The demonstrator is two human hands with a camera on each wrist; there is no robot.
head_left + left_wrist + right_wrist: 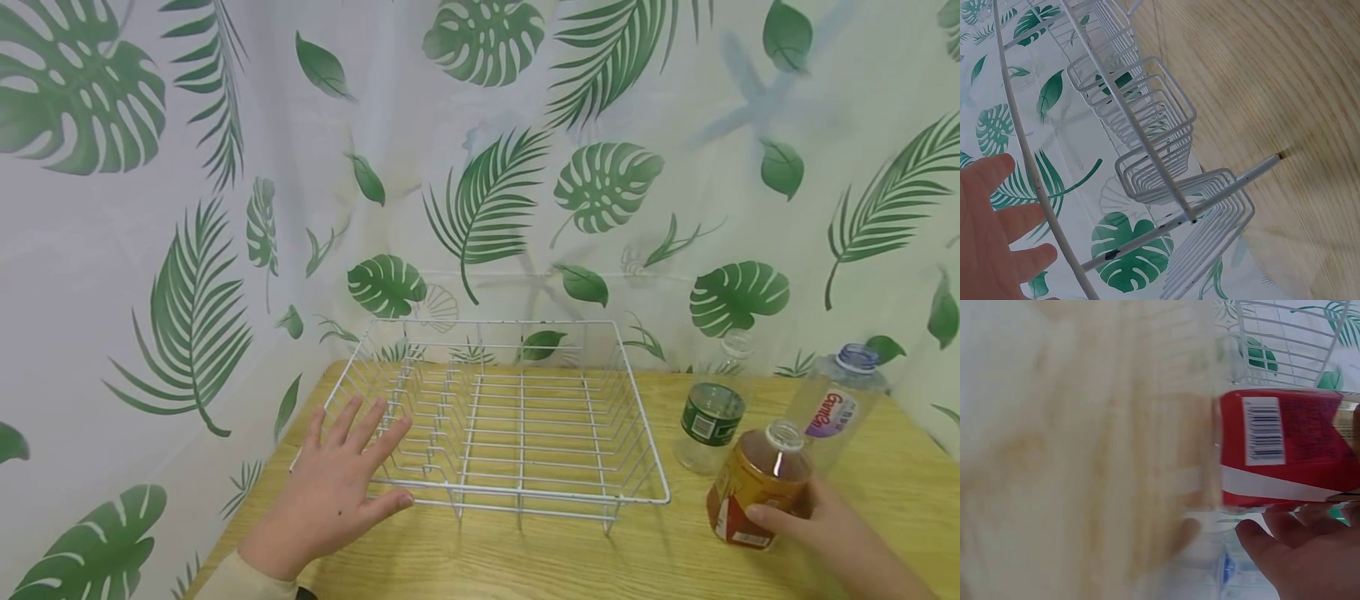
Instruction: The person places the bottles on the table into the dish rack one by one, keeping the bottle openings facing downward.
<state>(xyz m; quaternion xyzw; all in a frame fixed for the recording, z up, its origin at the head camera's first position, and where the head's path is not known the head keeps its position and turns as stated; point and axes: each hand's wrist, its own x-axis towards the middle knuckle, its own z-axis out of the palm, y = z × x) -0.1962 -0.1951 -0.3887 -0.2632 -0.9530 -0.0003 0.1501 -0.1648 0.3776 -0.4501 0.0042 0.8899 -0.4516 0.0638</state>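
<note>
White sheeting [390, 100] encloses the work area at the rear and along the left side of the head view, the two sections meeting at a corner. The printed pattern consists of green monstera leaves [483, 46], palm fronds [487, 200] and small single leaves [787, 37], with a faint blue starfish shape [750, 100] at upper right. The wooden tabletop [525, 567] is light yellow-brown with visible grain. Illumination is soft; the left section appears greyer than the rear.
</note>
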